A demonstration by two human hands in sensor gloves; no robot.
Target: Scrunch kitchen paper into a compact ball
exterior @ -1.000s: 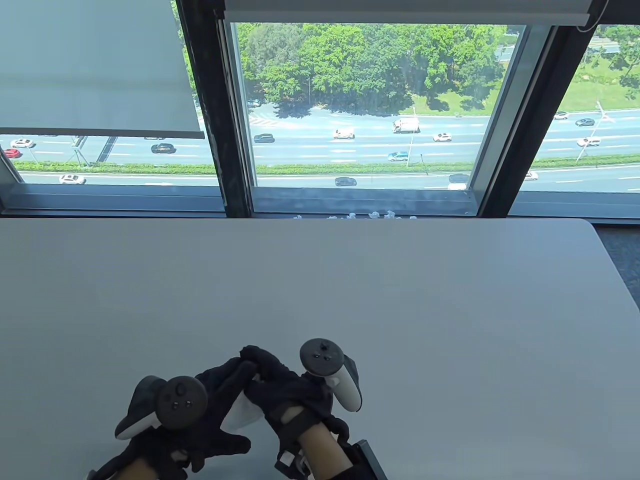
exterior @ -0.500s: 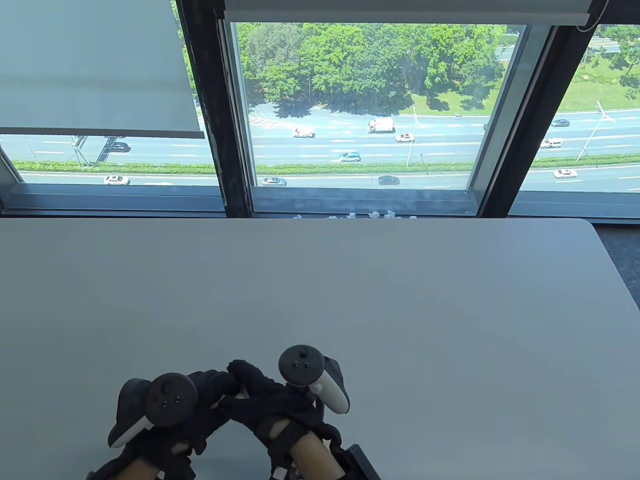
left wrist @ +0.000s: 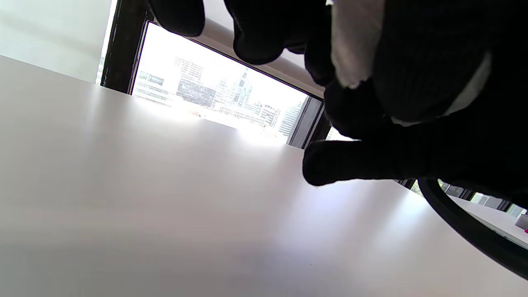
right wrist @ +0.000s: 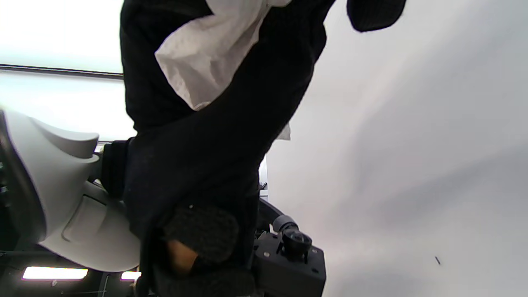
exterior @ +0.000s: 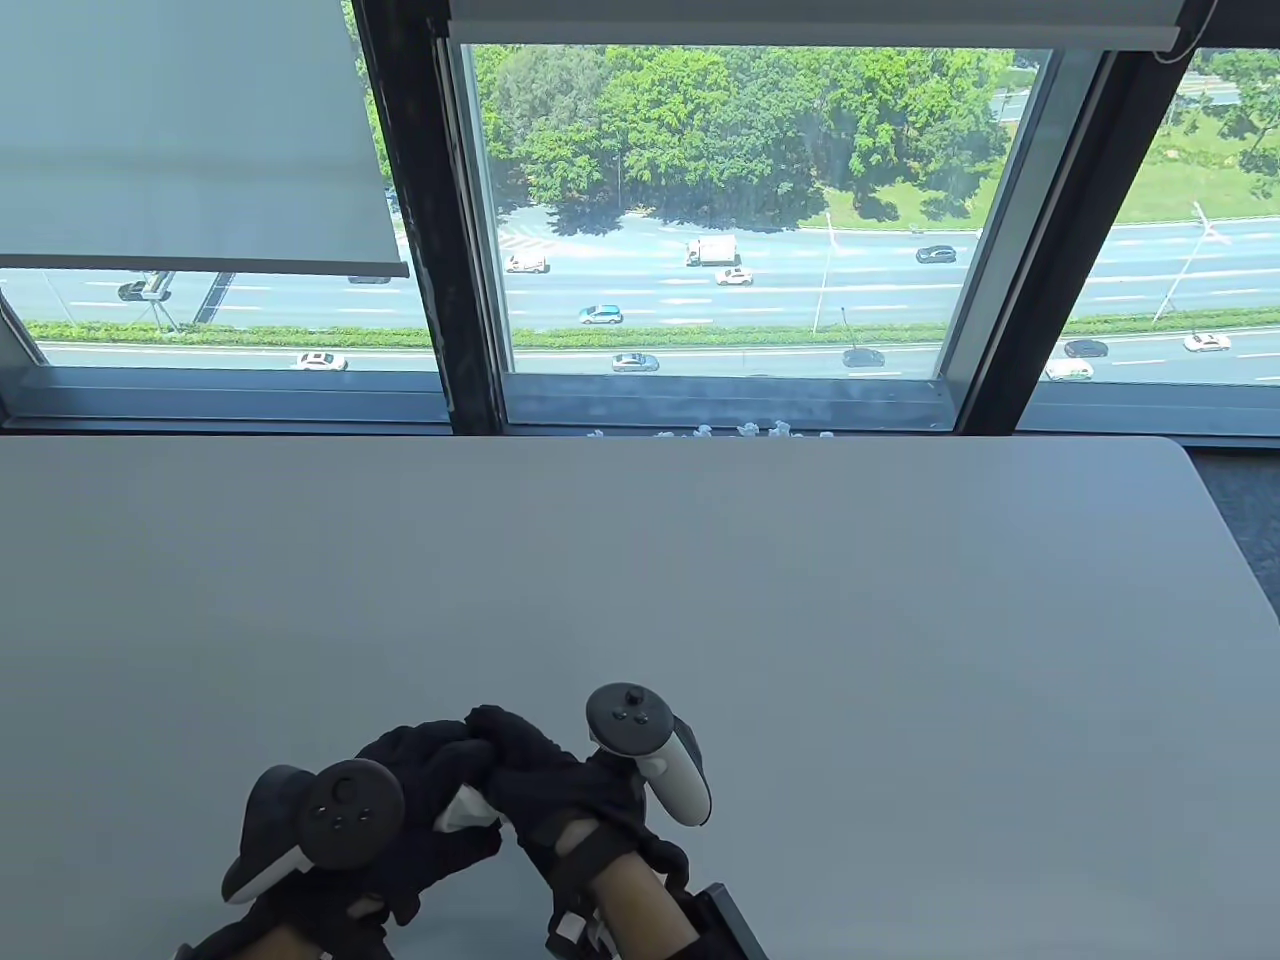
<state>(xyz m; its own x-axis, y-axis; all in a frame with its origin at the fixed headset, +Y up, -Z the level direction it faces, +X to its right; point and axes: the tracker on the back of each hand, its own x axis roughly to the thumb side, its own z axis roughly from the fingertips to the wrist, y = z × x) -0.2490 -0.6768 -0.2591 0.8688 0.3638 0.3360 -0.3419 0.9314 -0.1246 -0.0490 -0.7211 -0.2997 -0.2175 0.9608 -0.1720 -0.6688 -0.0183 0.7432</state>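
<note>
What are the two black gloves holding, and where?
White crumpled kitchen paper, squeezed between left hand and right hand; only its lower edge pokes out.

This looks like an office or test room high up in a tall building. A plain pale desk (exterior: pixel 700 560) stands against a wide window (exterior: pixel 720 220) with dark frames and a roller blind (exterior: pixel 190 140) partly lowered. Far below lie a multi-lane road (exterior: pixel 700 290) with cars and a belt of trees (exterior: pixel 720 130), and the left wrist view shows distant high-rise blocks (left wrist: pixel 206 93).
</note>
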